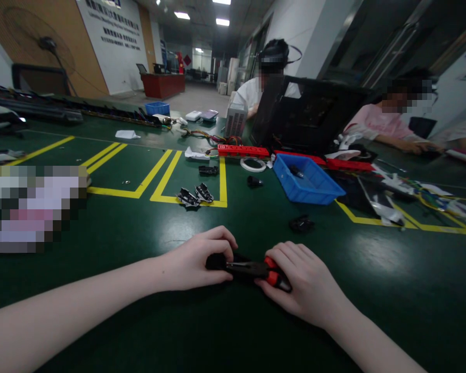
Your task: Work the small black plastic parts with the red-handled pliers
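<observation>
My right hand (299, 282) is closed round the red and black handles of a pair of pliers (252, 268). The dark jaws point left, toward my left hand (202, 259). Between the curled fingers and thumb of that hand is a small black plastic part (216, 261), mostly hidden. The plier tips meet the part, but whether they grip it I cannot tell. Both hands are low over the green table (178, 321). Just beyond them lies another black plastic piece (302, 223).
A blue bin (308, 181) with a dark part inside stands beyond my right hand. Black and silver pieces (194, 196) lie within yellow tape lines, near a black cone-shaped piece (255, 181). Behind are a red power strip (244, 151), a tape roll (253, 165) and two people across the table.
</observation>
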The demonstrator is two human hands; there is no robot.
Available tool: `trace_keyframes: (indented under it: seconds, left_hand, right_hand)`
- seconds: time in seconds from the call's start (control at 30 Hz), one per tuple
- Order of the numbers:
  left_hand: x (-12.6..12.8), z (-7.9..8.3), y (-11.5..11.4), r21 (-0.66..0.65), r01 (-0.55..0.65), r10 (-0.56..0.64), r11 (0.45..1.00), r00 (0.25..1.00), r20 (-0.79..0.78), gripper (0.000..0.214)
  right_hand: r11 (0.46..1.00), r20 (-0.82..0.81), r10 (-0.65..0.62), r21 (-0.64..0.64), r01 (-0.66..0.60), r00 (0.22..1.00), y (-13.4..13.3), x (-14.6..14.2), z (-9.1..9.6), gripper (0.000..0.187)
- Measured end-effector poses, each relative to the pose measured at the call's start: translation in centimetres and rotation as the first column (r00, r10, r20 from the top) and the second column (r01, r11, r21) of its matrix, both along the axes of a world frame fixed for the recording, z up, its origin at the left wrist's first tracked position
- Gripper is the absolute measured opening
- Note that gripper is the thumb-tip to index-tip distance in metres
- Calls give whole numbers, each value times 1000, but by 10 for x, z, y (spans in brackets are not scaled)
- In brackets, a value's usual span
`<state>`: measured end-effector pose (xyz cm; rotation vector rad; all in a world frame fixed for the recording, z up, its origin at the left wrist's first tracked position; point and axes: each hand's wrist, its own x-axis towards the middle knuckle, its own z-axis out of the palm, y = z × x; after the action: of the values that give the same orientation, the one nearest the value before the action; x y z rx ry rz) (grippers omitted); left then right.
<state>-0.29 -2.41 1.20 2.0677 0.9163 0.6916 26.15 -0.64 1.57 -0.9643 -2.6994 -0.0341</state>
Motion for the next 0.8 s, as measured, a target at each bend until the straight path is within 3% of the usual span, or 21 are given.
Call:
trace_keyframes:
  seconds: [0.27, 0.8]
  left_hand:
    - [-1, -3, 2, 24, 9, -10, 1000, 998, 59, 12]
    - [0, 1, 0, -4, 86, -86, 996, 996, 5, 13]
  right_hand:
    - [996, 4, -22, -89, 22, 1000, -2, -1, 3, 17]
    - [992, 47, 10, -124, -4, 999, 3, 5, 13, 18]
